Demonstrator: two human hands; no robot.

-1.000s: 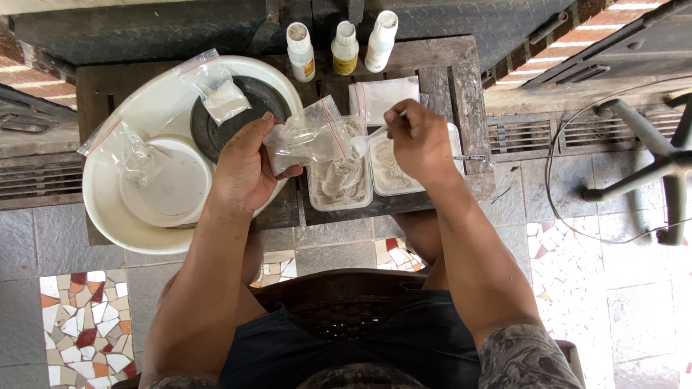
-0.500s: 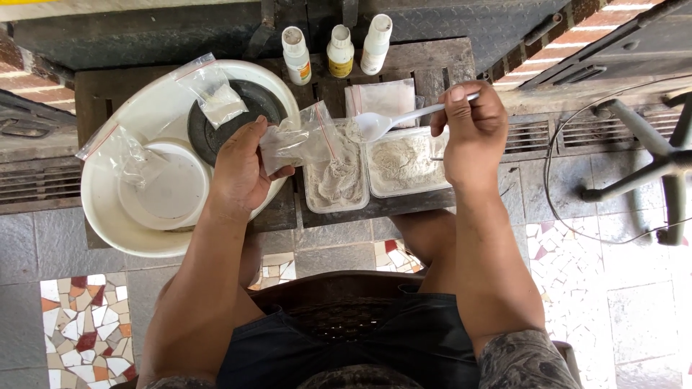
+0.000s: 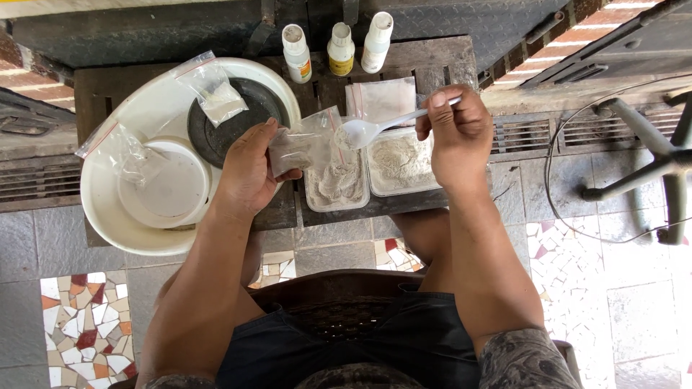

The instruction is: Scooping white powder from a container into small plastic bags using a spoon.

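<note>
The left hand [image 3: 249, 173] grips a small clear plastic bag [image 3: 306, 144], mouth turned rightward so the white plastic spoon [image 3: 375, 128], pinched in the right hand [image 3: 458, 137], can reach it; two clear rectangular powder trays [image 3: 367, 176] sit just below on the dark counter [image 3: 432, 57], likely catching spills.

One head camera, looking straight down from above

Worn on the person's head, the only view faces down over lap and forearms; the low wooden table [image 3: 404, 54] lies toward 12 o'clock, the person's shorts at 6 o'clock. It sits near enough that both hands fill the centre, tiled floor [image 3: 627, 288] at 3 to 5 o'clock.
</note>
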